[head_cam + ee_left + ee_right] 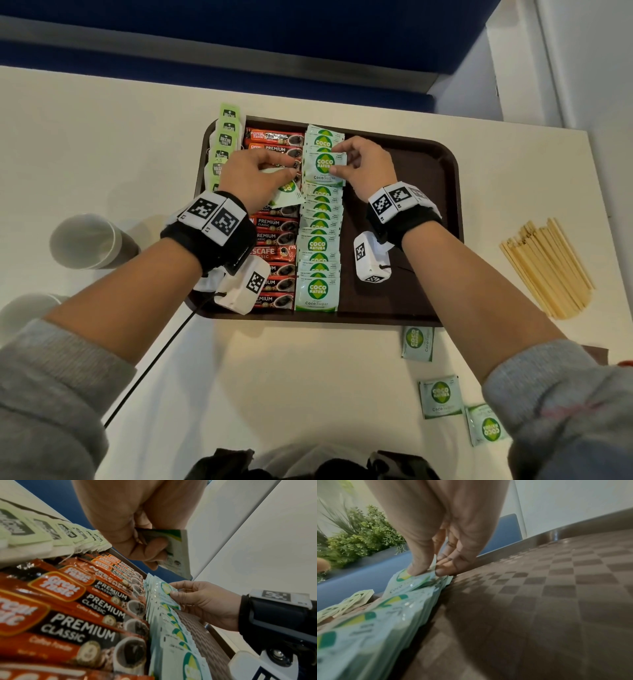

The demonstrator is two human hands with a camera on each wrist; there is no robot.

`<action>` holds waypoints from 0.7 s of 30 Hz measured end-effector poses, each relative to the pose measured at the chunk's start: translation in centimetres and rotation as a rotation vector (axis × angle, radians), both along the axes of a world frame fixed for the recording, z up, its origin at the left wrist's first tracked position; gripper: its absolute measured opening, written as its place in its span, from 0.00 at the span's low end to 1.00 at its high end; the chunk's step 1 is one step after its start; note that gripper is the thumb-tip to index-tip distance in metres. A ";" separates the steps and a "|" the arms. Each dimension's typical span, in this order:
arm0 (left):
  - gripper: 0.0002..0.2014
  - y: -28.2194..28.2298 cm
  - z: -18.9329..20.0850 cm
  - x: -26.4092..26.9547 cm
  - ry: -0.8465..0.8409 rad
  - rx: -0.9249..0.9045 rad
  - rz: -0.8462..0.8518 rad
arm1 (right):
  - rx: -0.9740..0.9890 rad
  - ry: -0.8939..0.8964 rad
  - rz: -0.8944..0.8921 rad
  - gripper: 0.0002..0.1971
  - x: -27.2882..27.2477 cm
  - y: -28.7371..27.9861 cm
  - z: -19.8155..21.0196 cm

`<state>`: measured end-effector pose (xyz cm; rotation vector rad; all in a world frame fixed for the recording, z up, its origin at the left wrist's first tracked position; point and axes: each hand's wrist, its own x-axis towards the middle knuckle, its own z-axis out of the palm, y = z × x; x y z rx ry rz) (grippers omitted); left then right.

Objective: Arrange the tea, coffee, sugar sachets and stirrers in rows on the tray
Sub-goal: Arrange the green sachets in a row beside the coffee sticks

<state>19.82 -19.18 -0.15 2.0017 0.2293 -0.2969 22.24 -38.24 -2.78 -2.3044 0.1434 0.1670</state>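
Observation:
A dark brown tray [411, 240] holds three rows: pale green tea bags [224, 140] along its left rim, red coffee sticks [274, 236] beside them, and white-green Coco sugar sachets [318, 246] in the middle. My right hand [359, 164] pinches one sugar sachet [323, 168] by its right edge, at the far part of the sugar row. My left hand [257, 174] hovers over the coffee row and grips another sugar sachet [286, 195] in curled fingers; in the left wrist view this sachet [176, 550] stands between thumb and fingers.
Wooden stirrers [548, 267] lie in a pile on the table right of the tray. Three loose sugar sachets [440, 395] lie on the table near my right forearm. Two paper cups [85, 241] stand at the left. The tray's right half [556, 588] is bare.

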 end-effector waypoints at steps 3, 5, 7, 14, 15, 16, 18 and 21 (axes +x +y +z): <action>0.05 0.1 0.0 0.1 0.001 0.005 -0.003 | -0.042 -0.022 -0.002 0.15 0.1 0.1 -0.1; 0.05 0.1 -0.1 0.0 -0.003 0.015 -0.005 | -0.058 -0.027 -0.006 0.15 0.2 0.1 -0.2; 0.05 0.0 -0.1 0.0 -0.005 0.022 -0.008 | -0.061 -0.032 -0.011 0.15 0.2 0.1 -0.3; 0.08 -0.1 -0.2 -0.1 -0.024 0.028 -0.014 | -0.064 -0.026 -0.016 0.17 0.3 0.2 -0.4; 0.08 -0.1 -0.2 0.0 -0.028 0.023 -0.015 | -0.067 -0.023 -0.014 0.17 0.3 0.2 -0.3; 0.09 -0.1 -0.2 -0.1 -0.028 0.017 -0.014 | -0.069 -0.024 -0.012 0.17 0.2 0.1 -0.2; 0.09 0.0 -0.2 -0.1 -0.025 0.005 -0.023 | -0.082 -0.035 -0.007 0.17 0.1 0.0 -0.1; 0.12 -0.1 -0.2 -0.1 -0.011 -0.041 -0.039 | -0.116 -0.070 0.018 0.15 -0.3 0.0 0.3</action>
